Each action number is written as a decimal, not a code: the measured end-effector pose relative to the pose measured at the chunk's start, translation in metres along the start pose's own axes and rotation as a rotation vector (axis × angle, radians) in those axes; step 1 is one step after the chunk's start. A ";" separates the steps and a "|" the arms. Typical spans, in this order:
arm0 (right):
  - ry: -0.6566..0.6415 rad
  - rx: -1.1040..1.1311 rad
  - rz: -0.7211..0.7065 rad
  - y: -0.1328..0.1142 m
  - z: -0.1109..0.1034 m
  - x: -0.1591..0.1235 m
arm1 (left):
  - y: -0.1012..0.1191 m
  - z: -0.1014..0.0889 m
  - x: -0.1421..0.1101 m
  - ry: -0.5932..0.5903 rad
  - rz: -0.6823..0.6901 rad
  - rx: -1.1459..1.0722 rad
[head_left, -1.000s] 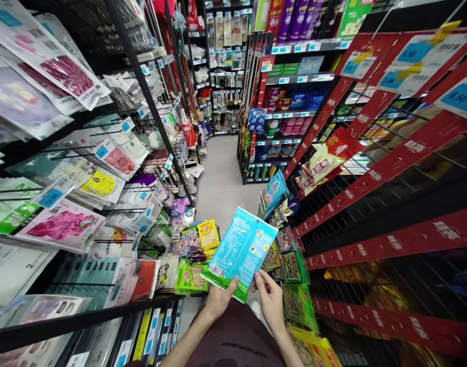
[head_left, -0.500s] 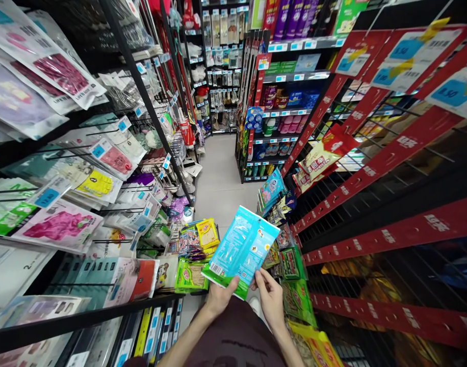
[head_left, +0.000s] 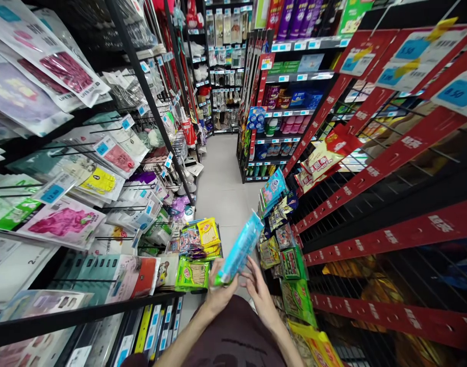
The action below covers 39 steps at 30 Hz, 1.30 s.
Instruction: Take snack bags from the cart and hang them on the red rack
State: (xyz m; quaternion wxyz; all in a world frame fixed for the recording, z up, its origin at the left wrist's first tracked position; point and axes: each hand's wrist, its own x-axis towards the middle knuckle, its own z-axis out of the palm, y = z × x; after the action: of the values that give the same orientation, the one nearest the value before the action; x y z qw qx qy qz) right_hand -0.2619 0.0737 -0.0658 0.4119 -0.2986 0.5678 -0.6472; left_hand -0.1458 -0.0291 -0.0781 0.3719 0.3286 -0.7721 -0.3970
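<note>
A blue plastic snack packet (head_left: 241, 247) with a green lower end is turned nearly edge-on in front of my body, its far end tilted up and right. My left hand (head_left: 221, 296) is closed around the green lower end. At the packet's right side is my right hand (head_left: 259, 293), fingers bent and apart, the tips close to the packet; whether they touch it I cannot tell. The print on the packet is blurred.
Gloves and other bagged goods hang on a rack (head_left: 153, 114) to the left. Yellow and green snack packs (head_left: 193, 275) sit low beyond my left hand. More snack packs (head_left: 296, 300) hang at right, beside red-striped wire racks (head_left: 374, 244). A grey floor aisle (head_left: 222, 173) runs ahead.
The blue packet has rotated from its printed broad side to its narrow edge. My right hand has loosened from its lower right corner, and the fingers have spread.
</note>
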 end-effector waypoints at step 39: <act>0.192 0.707 0.287 -0.021 -0.009 0.009 | 0.008 -0.004 0.012 -0.233 0.776 0.274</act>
State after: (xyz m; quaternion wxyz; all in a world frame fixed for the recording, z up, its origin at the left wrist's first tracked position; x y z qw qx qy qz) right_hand -0.2781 0.0706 -0.0470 0.5205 0.0060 0.3816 -0.7638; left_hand -0.1501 -0.0360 -0.0658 0.3571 0.0130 -0.9209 -0.1559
